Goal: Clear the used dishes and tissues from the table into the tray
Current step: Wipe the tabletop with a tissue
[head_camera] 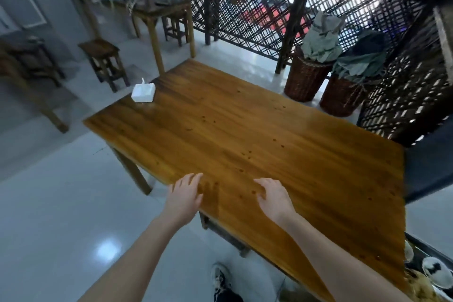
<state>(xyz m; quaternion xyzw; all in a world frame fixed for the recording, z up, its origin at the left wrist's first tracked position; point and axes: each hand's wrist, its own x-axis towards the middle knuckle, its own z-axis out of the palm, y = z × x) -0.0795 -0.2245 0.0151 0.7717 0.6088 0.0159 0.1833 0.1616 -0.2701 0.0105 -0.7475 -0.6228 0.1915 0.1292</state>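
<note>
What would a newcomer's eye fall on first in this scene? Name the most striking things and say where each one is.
The wooden table fills the middle, almost bare, with a white tissue box alone at its far left corner. Both empty hands, left hand and right hand, hover open at the near edge. At the bottom right, past the table's end, a dark tray holds used dishes.

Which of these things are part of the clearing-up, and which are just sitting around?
Part of the job:
wooden table
tray with used dishes
left hand
right hand

Just around:
tissue box
wicker baskets
stool
</note>
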